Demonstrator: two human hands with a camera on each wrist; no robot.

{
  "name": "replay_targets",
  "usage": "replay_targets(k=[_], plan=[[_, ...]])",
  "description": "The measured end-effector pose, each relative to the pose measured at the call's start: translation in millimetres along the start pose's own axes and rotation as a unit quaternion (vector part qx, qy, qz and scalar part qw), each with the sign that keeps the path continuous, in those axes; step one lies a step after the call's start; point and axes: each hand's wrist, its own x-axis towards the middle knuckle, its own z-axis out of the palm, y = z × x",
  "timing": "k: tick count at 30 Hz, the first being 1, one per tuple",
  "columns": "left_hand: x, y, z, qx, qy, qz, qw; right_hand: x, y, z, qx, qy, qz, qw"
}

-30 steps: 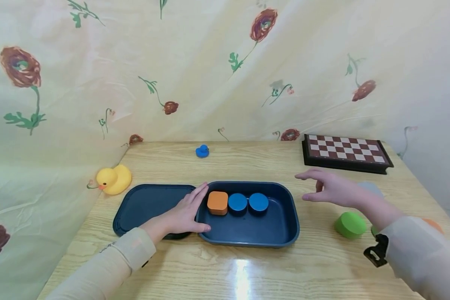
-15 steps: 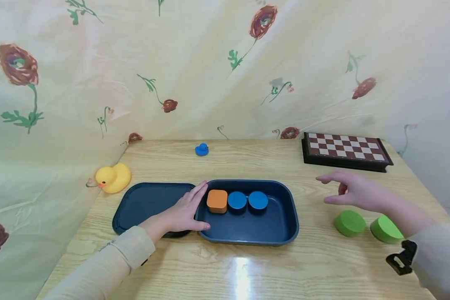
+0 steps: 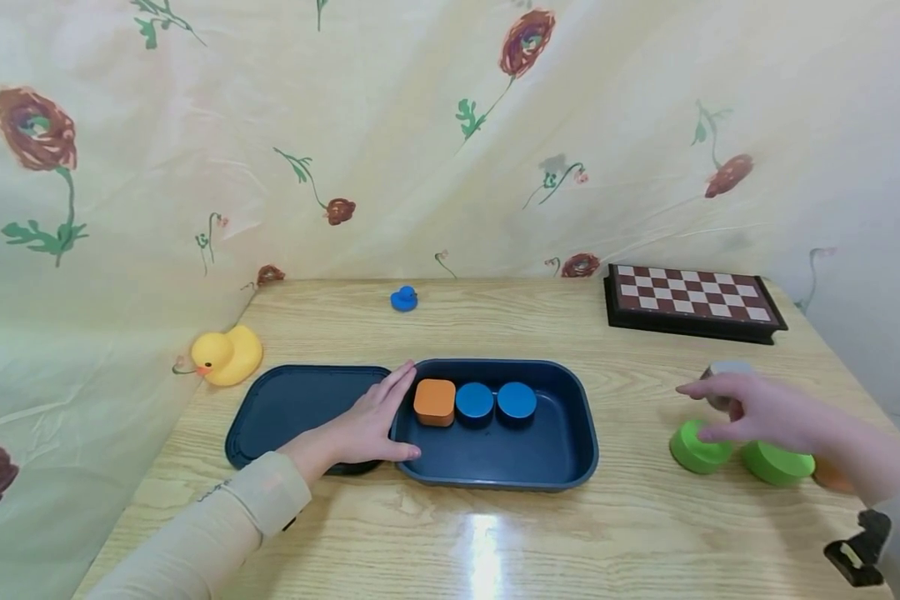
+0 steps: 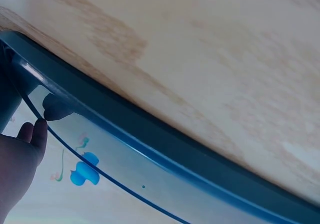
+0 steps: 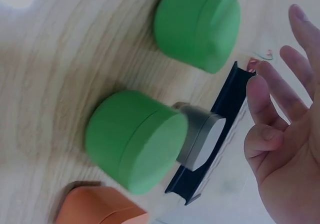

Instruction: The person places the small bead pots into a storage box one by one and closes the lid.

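Observation:
My left hand point(image 3: 363, 429) rests on the left rim of a dark blue tray point(image 3: 495, 462), its fingers straight. In that tray stand an orange square container point(image 3: 435, 400) and two round containers with blue tops, a left one point(image 3: 475, 402) and a right one point(image 3: 516, 402). My right hand point(image 3: 768, 408) hovers above two green round containers point(image 3: 696, 454) point(image 5: 135, 139), holding nothing, with fingers loosely bent. Partly behind this hand is a grey container point(image 5: 197, 136) with a pale top. Under the right forearm sits another orange container point(image 5: 100, 204), partly hidden.
A dark lid or flat tray point(image 3: 292, 408) lies left of the blue tray, partly under the left arm. A yellow duck point(image 3: 228, 357) stands at the left edge and a small blue duck point(image 3: 404, 298) at the back. A checkered board box point(image 3: 693, 298) lies at the back right.
My right hand has moved right and downward, away from the tray to above the green containers. My left hand has stayed on the tray's rim.

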Motion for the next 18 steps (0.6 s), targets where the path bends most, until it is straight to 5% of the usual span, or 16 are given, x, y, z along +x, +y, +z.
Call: replay_targets(k=[5,14,18], plan=[[-0.5,1.7,-0.6,-0.004,-0.002,0.000,1.0000,-7.1,9.3,6.2,-0.026,-0.036,0.018,0.9988],[-0.9,3.7,-1.3,-0.002,-0.005,-0.009,0.9999,-13.5,21.9,13.9,-0.073,-0.026,-0.015,0.9969],[-0.3,3.2,-1.8,-0.001,-0.003,-0.006,1.0000,-16.1,24.6,17.3,-0.074,-0.023,0.002,0.9970]])
